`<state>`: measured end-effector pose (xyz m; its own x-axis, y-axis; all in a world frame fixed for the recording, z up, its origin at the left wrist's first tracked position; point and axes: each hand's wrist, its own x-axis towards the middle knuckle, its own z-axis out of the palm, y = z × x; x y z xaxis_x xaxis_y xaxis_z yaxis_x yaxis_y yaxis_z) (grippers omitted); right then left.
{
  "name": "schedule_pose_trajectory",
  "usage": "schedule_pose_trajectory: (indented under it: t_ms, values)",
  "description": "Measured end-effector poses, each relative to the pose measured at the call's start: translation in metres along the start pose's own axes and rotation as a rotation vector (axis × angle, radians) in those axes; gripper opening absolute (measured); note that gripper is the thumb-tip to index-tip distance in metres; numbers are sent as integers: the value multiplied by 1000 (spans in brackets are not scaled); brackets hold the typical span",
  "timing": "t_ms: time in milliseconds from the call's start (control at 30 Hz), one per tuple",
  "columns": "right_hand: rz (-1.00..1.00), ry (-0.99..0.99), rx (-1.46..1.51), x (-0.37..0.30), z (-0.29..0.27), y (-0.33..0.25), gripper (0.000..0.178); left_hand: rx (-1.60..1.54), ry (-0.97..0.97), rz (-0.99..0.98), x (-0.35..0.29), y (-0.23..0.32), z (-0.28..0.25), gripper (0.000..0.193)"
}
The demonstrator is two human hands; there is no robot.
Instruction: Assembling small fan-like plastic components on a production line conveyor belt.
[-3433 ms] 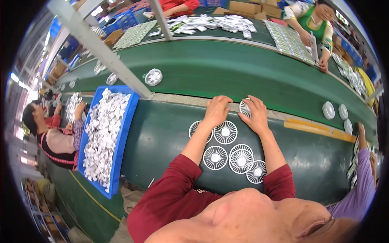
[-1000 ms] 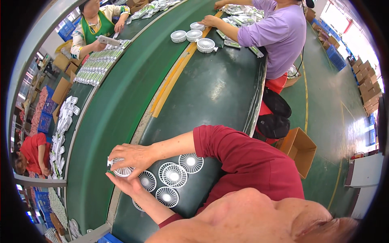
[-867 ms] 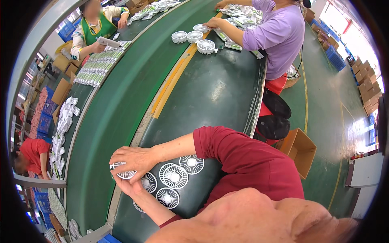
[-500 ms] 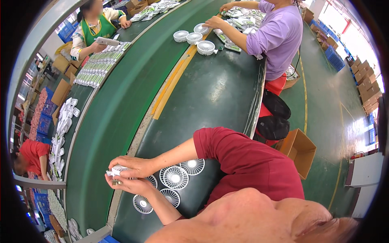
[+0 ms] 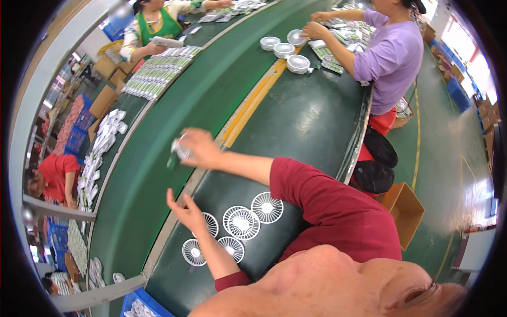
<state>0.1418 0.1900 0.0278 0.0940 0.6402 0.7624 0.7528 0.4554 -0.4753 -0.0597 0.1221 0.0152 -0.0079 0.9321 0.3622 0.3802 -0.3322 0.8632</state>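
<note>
Above the belt's near edge, my right hand (image 5: 200, 149) curls around a small white fan part (image 5: 183, 149), smeared by motion, with a green bit at its lower end. My left hand (image 5: 186, 211) is off to the lower left, fingers apart and nothing in them. Under and beside my left forearm lie several round white fan grilles (image 5: 266, 207) on the dark green worktop (image 5: 274, 142). One grille (image 5: 194, 252) sits nearest the worktop's left edge, and two of them overlap in the middle.
A green conveyor belt (image 5: 137, 179) runs along the worktop. Farther up are white fan heads (image 5: 299, 64) beside a co-worker in purple (image 5: 391, 47). Across the belt, a person in a green apron (image 5: 158, 26) stands by rows of packed pieces (image 5: 158, 71). A blue bin (image 5: 142, 304) is lower left.
My hands have come apart. The right hand has moved up and over the belt with the fan part; the left has let go and opened. The whole view has shifted a little.
</note>
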Motion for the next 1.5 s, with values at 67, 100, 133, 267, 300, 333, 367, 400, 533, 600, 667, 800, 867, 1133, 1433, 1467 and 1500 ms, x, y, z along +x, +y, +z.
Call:
schedule_pose_trajectory:
  t_ms: [67,100,133,267,300,333,367,400,533,600,667,800,867,1133,1433,1467,1500]
  values:
    - [101,19,-204,1,-6,10,57,69,35,-12,-4,4,-2,46]
    - [30,11,-178,2,-6,10,53,18,90,13,-4,-1,-1,44]
    - [-36,4,-159,4,-9,8,49,17,78,4,-3,0,-2,44]
    - [-5,-379,383,-4,2,-33,14,-216,141,-97,-1,-3,-4,37]
    - [-3,-449,582,-11,5,-47,17,-346,195,-110,0,-10,-8,35]
    - [-9,-551,636,-17,4,-62,20,-466,212,-220,2,-5,-14,31]
    - [-3,-710,597,-21,0,-76,25,-526,243,-259,4,-1,-20,30]
    - [-155,-798,607,-26,0,-84,40,-586,274,-298,6,4,-25,30]
    - [-360,-945,337,-46,-7,-104,67,-641,382,-312,12,14,-38,26]
    - [-428,-899,298,-54,-2,-105,71,-652,384,-313,12,9,-40,25]
    - [-424,-903,311,-54,2,-102,71,-686,380,-376,12,4,-40,25]
    - [-279,-932,415,-50,4,-98,71,-680,376,-397,14,1,-41,25]
    - [-148,-950,398,-46,-1,-102,74,-655,361,-337,13,-1,-44,24]
    - [43,-572,416,-21,6,-67,59,-576,236,-354,12,-19,-40,25]
    - [-30,-564,-23,-31,15,-37,49,-392,166,-283,13,-25,-35,24]
    - [-37,-588,-35,-32,15,-40,56,-373,165,-266,12,-26,-36,24]
    - [-78,-571,-43,-33,15,-42,60,-362,160,-271,11,-26,-36,25]
